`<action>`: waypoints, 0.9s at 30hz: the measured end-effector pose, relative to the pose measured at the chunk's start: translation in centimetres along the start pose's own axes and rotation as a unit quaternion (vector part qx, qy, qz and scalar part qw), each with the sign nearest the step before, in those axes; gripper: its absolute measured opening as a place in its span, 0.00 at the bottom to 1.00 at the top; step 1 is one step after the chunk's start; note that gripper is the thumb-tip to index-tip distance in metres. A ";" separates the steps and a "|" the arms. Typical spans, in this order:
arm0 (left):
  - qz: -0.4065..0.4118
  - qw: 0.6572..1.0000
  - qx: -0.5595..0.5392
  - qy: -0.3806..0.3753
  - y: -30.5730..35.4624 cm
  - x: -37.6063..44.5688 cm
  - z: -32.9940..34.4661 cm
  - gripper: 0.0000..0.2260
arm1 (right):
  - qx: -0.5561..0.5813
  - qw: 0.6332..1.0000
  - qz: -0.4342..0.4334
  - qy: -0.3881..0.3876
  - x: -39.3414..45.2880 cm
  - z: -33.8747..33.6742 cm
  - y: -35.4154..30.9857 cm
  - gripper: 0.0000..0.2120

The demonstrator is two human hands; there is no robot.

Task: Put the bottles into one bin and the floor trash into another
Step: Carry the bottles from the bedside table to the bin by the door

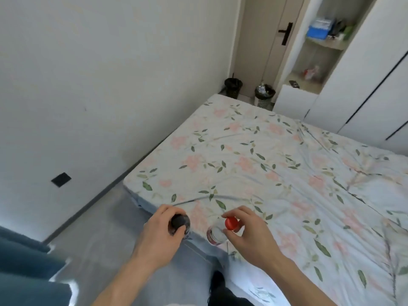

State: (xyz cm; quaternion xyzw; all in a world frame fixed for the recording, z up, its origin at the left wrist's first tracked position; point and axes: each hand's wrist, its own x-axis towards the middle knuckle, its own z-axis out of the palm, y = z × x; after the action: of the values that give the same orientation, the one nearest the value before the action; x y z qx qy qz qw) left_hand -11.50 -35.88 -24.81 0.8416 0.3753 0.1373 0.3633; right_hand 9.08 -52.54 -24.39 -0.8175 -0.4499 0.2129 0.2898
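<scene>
Bottles (217,234), one per hand (160,231)

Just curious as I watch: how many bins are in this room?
2, both on the floor past the far end of the bed: a black bin in the corner and a perforated bin beside it. Others may be out of view.

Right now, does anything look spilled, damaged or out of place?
Nothing stands out. The left hand grips a black-capped bottle, the right hand a red-capped bottle, both capped. Two bins stand upright beyond the bed.
</scene>
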 end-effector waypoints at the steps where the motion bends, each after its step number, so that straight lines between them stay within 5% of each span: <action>1: -0.016 1.000 0.001 0.012 -1.0 0.5 -0.8 0.13 | -0.004 1.000 -0.015 -0.015 1.7 0.4 -0.9 0.13; 9: -0.150 0.983 0.021 0.105 -7.4 4.6 -7.8 0.11 | -0.020 0.982 -0.132 -0.130 16.2 5.7 -7.5 0.13; 18: -0.286 0.927 -0.004 0.243 -13.0 6.9 -15.7 0.12 | -0.067 0.927 -0.261 -0.260 30.9 13.8 -17.8 0.13; 27: -0.317 0.906 -0.013 0.281 -23.5 8.9 -24.9 0.11 | -0.070 0.910 -0.291 -0.287 38.7 23.9 -29.1 0.14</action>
State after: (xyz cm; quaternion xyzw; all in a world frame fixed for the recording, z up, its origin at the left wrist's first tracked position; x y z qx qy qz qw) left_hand -30.45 -6.03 -24.61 0.6003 0.7070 0.2501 0.2779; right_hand -3.78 -0.16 -26.14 -0.5723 -0.7452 0.3125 0.1398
